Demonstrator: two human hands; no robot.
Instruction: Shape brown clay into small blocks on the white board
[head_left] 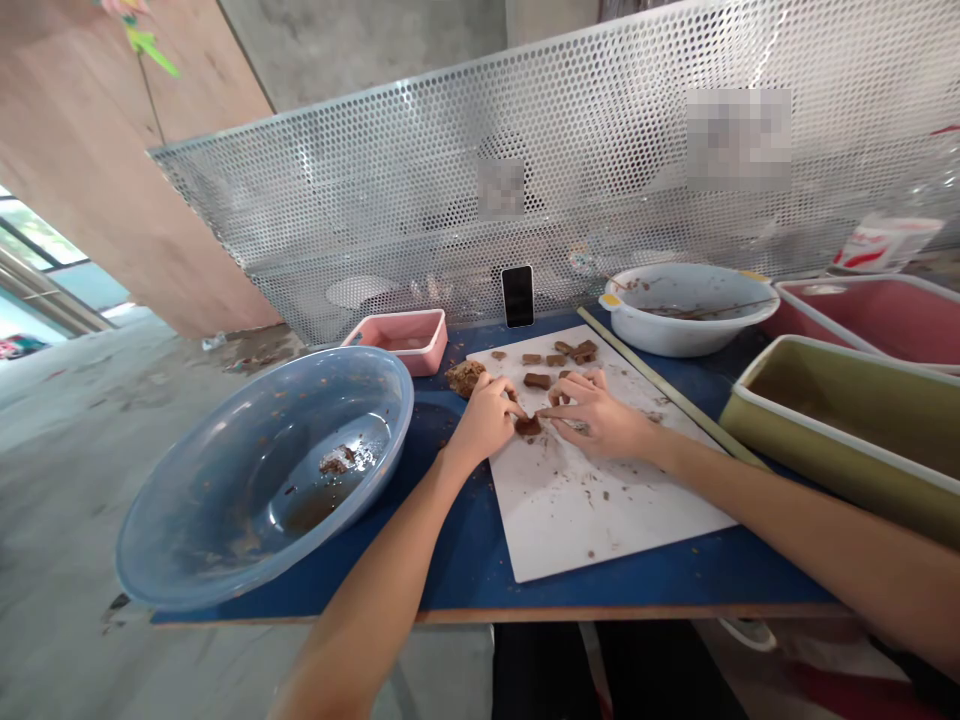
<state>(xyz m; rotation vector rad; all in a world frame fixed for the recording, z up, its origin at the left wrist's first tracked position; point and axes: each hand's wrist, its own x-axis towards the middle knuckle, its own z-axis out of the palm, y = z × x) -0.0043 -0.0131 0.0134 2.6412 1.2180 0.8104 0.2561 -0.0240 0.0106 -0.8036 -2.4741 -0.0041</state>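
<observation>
Both my hands meet over a white board point(592, 510) on the blue table. My left hand point(486, 415) and my right hand point(600, 412) pinch a small brown clay lump point(528, 426) between their fingertips, pressing it on the board. Several small brown clay blocks point(559, 358) lie in a loose row at the board's far end. A bigger rough clay ball point(466, 377) sits at the board's far left corner, just beyond my left hand.
A large blue basin point(187, 520) with muddy water overhangs the table's left edge. A pink tray point(409, 340), a black phone point(517, 295), a white basin point(686, 310), a wooden stick point(667, 390), an olive tub point(847, 440) and a pink tub point(892, 315) stand around. A perforated metal screen point(600, 160) rises behind.
</observation>
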